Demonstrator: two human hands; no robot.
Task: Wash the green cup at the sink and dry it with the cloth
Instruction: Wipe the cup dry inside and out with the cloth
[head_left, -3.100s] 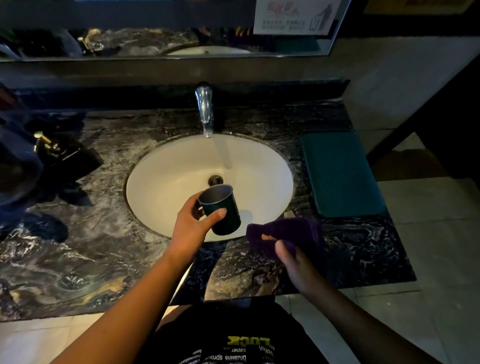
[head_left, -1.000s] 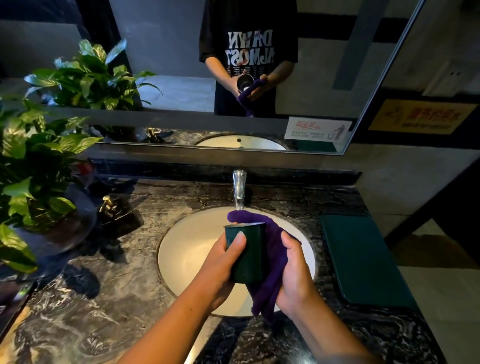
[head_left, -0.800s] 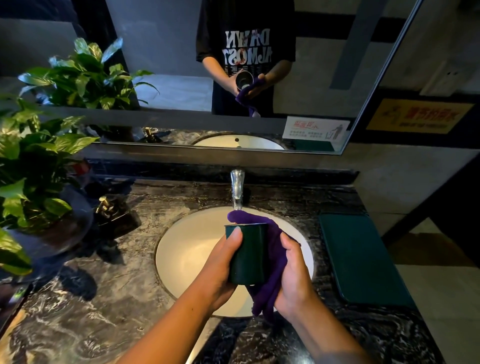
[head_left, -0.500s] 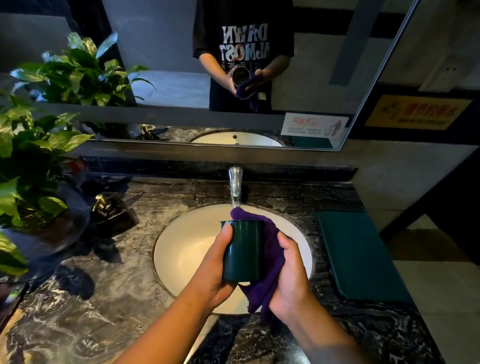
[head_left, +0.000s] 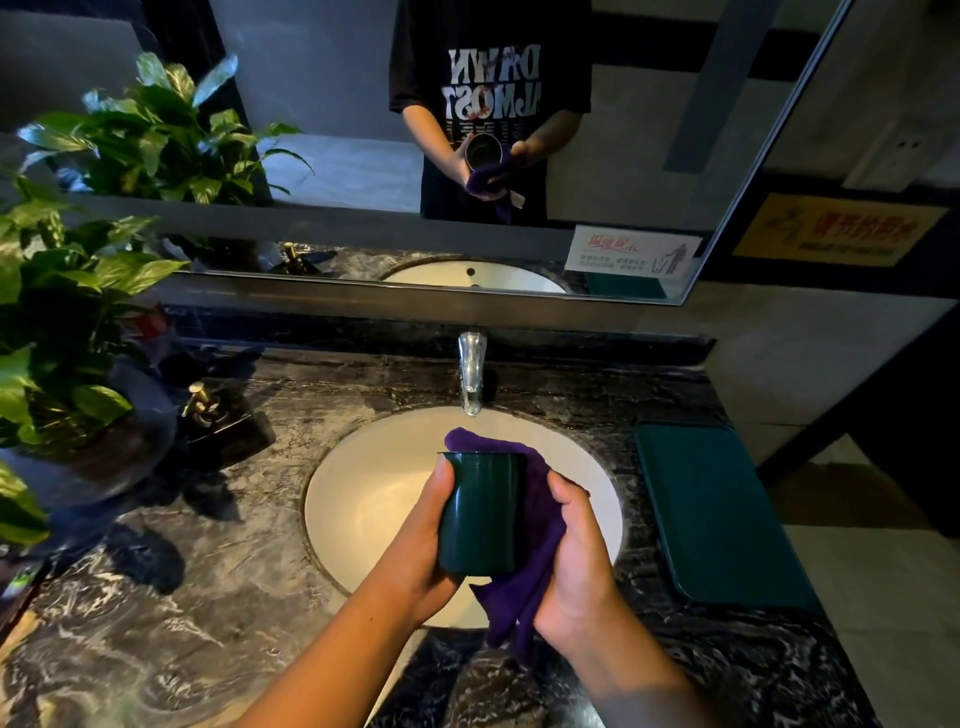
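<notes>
Fingers (head_left: 441, 486) of both hands around upright green cup (head_left: 480, 512), cloth (head_left: 535, 525) between

1. A dim room; a dark marbled bench (head_left: 171, 613) runs along the wall.
2. A wide mirror (head_left: 337, 119) hangs above it.
3. A leafy plant (head_left: 67, 291) stands at the left.
4. A green mat (head_left: 717, 514) lies at the right.
5. A yellow sign (head_left: 836, 228) is on the wall.
6. Pale floor tiles (head_left: 893, 623) at the right.

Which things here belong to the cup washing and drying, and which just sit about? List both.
In the job: green cup, purple cloth, left hand, right hand, sink, tap.

Lying about: potted plant, soap dispenser, green tray, mirror.
</notes>
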